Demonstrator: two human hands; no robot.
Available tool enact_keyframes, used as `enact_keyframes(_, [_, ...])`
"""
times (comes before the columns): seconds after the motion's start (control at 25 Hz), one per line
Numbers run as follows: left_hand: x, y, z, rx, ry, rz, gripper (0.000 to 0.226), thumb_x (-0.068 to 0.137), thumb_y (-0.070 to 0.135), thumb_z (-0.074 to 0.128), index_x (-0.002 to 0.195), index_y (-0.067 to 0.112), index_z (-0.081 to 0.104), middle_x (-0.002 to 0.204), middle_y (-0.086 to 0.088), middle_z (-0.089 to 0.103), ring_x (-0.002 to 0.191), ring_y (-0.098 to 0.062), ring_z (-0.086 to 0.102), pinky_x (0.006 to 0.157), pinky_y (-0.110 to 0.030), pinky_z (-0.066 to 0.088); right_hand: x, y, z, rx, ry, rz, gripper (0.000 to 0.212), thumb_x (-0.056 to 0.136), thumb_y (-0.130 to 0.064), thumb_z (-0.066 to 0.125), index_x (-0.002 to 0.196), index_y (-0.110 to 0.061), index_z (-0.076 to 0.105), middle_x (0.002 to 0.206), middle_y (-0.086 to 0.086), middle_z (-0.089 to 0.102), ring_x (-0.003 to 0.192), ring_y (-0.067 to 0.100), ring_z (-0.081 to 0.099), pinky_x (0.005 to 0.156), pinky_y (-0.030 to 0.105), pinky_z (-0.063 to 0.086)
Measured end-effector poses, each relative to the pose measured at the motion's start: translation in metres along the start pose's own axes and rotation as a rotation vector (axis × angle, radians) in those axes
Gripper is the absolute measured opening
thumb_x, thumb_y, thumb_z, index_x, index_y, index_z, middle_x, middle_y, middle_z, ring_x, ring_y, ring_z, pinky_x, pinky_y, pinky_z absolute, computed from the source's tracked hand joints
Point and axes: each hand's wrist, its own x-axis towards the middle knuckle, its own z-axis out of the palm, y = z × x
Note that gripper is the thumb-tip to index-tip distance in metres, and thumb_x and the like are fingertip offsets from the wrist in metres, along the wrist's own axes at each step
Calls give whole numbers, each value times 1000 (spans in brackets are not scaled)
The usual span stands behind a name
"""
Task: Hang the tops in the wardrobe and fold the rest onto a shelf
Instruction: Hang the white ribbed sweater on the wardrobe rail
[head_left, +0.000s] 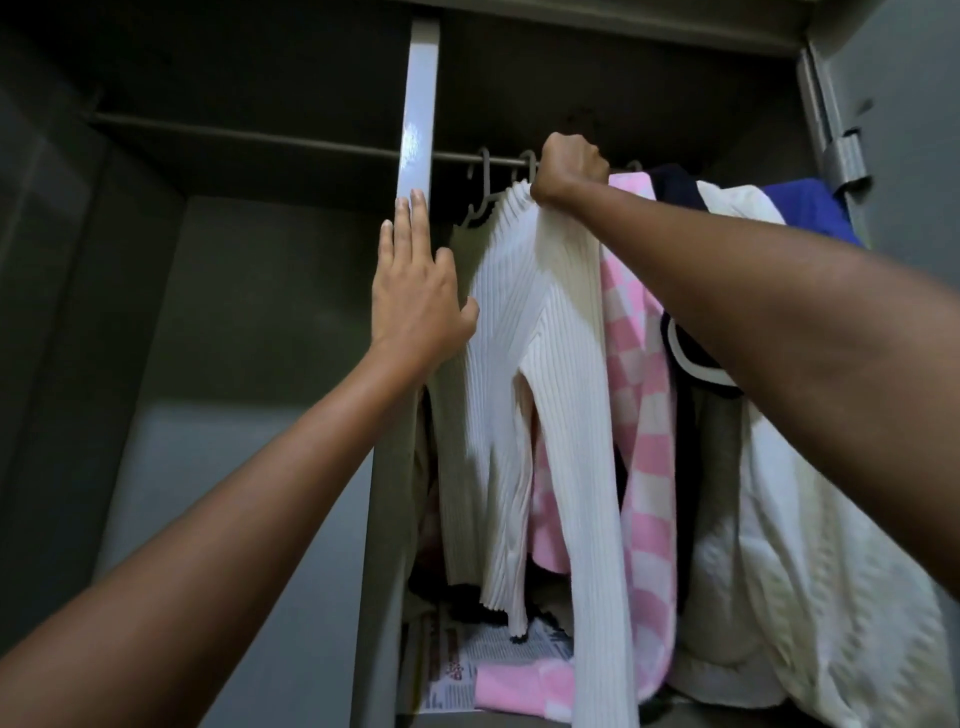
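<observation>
A white ribbed long-sleeved top (524, 332) hangs from the wardrobe rail (457, 156) in the right compartment. My right hand (569, 166) is closed in a fist at the top's neck, up against the rail; the hanger under it is hidden. My left hand (415, 280) lies flat with fingers spread on the grey centre post (418, 119), its thumb touching the top's left edge. Grey empty hangers (485, 187) hang just left of my right hand. A pink-and-white checked top (644, 395) hangs right behind the white one.
Further right hang a cream knit garment (810, 571), a dark garment with white trim (691, 358) and a blue one (815, 208). Newspaper (493, 654) and a pink folded piece (519, 686) lie on the shelf below. The left compartment (234, 364) is bare grey metal. Door hinge (847, 161) at right.
</observation>
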Motion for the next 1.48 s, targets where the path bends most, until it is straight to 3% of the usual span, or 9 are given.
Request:
enact_keyframes(0.16, [-9, 1, -2, -29, -30, 83, 31, 88, 36, 51, 97, 8, 58, 156, -18, 3, 145, -29, -4, 117, -39, -4, -24, 2, -18, 152, -21, 55, 26, 91, -13, 55, 115, -7, 56, 119, 8, 58, 109, 23, 56, 76, 27, 40])
enact_keyframes(0.32, [-54, 11, -8, -51, -211, 297, 38, 91, 36, 43, 96, 5, 66, 130, -17, 53, 135, -29, 34, 117, -40, 12, -81, 0, -27, 525, -140, 287, 44, 82, -22, 66, 120, -8, 50, 121, 7, 56, 107, 22, 56, 83, 28, 50])
enact_keyframes(0.44, [-100, 29, -16, -293, -436, 214, 34, 90, 31, 43, 80, 4, 61, 90, -17, 66, 90, -32, 61, 87, -39, 49, -163, 6, -15, 666, -300, 358, 47, 74, -21, 74, 114, -4, 56, 112, 12, 63, 97, 26, 63, 77, 36, 55])
enact_keyframes(0.52, [-130, 38, -19, -530, -627, 44, 29, 87, 30, 48, 83, 3, 60, 87, -15, 64, 81, -33, 62, 73, -37, 53, -228, 15, -5, 683, -411, 368, 39, 72, -18, 75, 104, -2, 61, 101, 14, 66, 87, 26, 65, 66, 36, 55])
enact_keyframes(0.8, [-192, 37, -27, -728, -955, -172, 11, 83, 5, 46, 91, 3, 52, 93, -13, 56, 82, -27, 57, 73, -39, 51, -368, 50, -3, 629, -1371, 792, 27, 91, -10, 56, 112, -1, 42, 94, 15, 61, 76, 24, 64, 60, 34, 58])
enact_keyframes(0.92, [-192, 41, -30, -816, -885, -257, 25, 88, 14, 47, 111, 3, 48, 114, -18, 54, 96, -30, 54, 82, -36, 45, -355, 42, 13, 1022, -1295, 873, 13, 97, -4, 41, 103, 0, 52, 76, 10, 69, 63, 18, 70, 58, 29, 59])
enact_keyframes(1.12, [-186, 49, -20, -771, -624, -234, 53, 92, 32, 49, 133, 4, 32, 135, -16, 43, 123, -32, 43, 103, -42, 37, -305, 40, 62, 1535, -798, 1078, 19, 100, -8, 36, 93, -4, 53, 64, 7, 70, 55, 14, 68, 54, 24, 57])
enact_keyframes(1.32, [-215, 55, 27, -548, -1282, -30, 53, 98, 41, 32, 129, 0, 46, 136, -21, 46, 122, -34, 46, 96, -34, 37, -328, 80, 93, 278, -1347, 699, 22, 95, -18, 50, 75, -9, 50, 53, 3, 49, 44, 9, 45, 42, 16, 37])
enact_keyframes(1.48, [-222, 56, 37, -519, -1380, 96, 39, 97, 25, 37, 124, 3, 53, 131, -18, 51, 116, -30, 50, 86, -28, 36, -330, 88, 91, 467, -1249, 883, 18, 91, -22, 59, 81, -7, 55, 47, 1, 56, 36, 3, 50, 37, 10, 41])
